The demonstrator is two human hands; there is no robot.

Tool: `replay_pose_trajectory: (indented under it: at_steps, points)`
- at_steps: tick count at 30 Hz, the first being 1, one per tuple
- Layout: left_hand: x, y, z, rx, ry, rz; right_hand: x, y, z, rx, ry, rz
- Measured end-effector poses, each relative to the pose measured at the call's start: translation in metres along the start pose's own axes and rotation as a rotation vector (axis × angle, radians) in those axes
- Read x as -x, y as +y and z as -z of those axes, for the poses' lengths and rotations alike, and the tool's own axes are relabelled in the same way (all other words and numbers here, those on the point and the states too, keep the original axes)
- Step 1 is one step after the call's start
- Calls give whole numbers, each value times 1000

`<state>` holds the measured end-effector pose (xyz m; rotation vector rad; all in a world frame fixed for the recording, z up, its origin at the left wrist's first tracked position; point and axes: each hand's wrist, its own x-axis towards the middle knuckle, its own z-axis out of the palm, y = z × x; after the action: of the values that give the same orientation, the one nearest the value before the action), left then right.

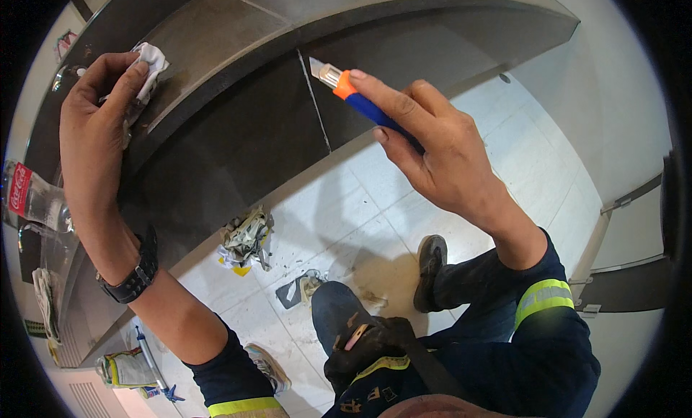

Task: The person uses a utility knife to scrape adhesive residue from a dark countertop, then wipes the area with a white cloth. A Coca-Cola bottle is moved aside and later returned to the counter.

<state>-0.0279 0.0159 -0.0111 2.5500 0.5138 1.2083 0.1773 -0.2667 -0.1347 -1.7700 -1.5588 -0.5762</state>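
In my right hand (436,140) is a utility knife (364,104) with a blue and orange body, its short blade out and pointing up to the left. The blade tip hangs close to a thin pale seam (313,97) that runs down the dark front panel (238,144) of a curved counter. My left hand (104,115) pinches a crumpled white cloth or tissue (151,63) at the counter's edge, on the left. Part of the cloth is hidden behind the fingers.
A plastic bottle (43,201) with a red label lies at the left. Crumpled paper (247,238) and scraps lie on the tiled floor (346,216). A caulking gun (153,367) is at lower left beside a bag (130,369). The counter's edge curves toward the right wall.
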Motion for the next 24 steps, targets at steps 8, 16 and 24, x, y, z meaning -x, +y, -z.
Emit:
replay_pose_trajectory:
  at_steps: [8, 16, 24]
  points:
    - [-1, -3, -4, 3, -11, 18, -11, -1, 0, -24, 6, -13]
    - [3, -5, -1, -70, 2, -16, 6, -6, -7, -14, -87, -81]
    - [3, -9, -3, -84, 6, -30, 61, -2, -30, -75, -371, -275]
